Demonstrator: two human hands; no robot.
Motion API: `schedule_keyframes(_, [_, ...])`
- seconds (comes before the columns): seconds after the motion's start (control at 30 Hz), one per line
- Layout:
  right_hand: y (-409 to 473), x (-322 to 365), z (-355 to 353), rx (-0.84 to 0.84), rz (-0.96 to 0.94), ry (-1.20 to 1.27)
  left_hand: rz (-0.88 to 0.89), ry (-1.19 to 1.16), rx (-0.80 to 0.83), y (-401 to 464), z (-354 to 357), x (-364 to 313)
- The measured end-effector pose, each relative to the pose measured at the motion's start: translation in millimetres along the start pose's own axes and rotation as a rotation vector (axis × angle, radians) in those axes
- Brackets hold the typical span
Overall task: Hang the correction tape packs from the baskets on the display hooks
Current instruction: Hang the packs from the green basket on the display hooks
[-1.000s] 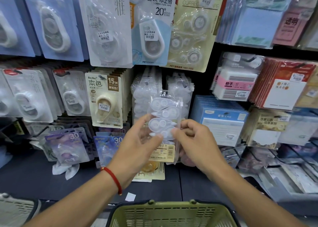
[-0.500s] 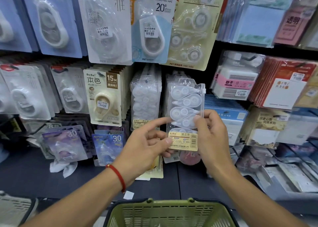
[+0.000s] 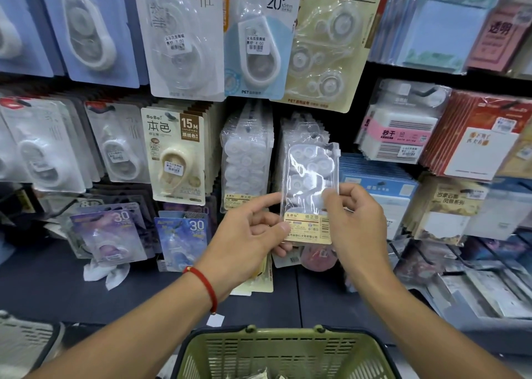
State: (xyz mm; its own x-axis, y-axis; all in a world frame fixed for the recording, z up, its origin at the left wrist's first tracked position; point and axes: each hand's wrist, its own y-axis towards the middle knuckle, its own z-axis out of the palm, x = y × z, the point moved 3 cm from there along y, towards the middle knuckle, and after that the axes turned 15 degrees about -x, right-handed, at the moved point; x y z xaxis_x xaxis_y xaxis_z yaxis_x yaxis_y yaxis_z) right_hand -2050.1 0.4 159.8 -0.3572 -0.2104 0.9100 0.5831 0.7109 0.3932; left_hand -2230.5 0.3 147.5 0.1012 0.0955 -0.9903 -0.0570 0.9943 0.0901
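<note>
I hold a clear correction tape pack (image 3: 309,177) with a yellow label upright in front of the display. My left hand (image 3: 247,234) pinches its lower left corner at the label. My right hand (image 3: 354,223) grips its right edge. Its top sits just below the hook (image 3: 312,135) that carries a stack of matching packs (image 3: 299,131). A second stack of the same packs (image 3: 246,160) hangs to the left. The green basket (image 3: 285,350) sits at the bottom centre, with some packs showing inside.
Other correction tape cards hang left and above, among them a beige 15M card (image 3: 175,160) and a blue 20 m card (image 3: 259,36). Sticky note packs (image 3: 400,131) hang at the right. A grey basket (image 3: 23,341) shows at the bottom left.
Both hands carried the pack to the right and up, from in front of the left stack to in front of the right stack. It now stands upright.
</note>
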Motion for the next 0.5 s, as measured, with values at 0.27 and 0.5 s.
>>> schedule_keyframes(0.27, [-11, -10, 26, 0.202, -0.931, -0.596, 0.672, 0.857, -0.200, 13, -23, -5])
schedule_keyframes(0.5, [21, -18, 80, 0.285, -0.734, -0.843, 0.741, 1.168, -0.078, 27, -30, 4])
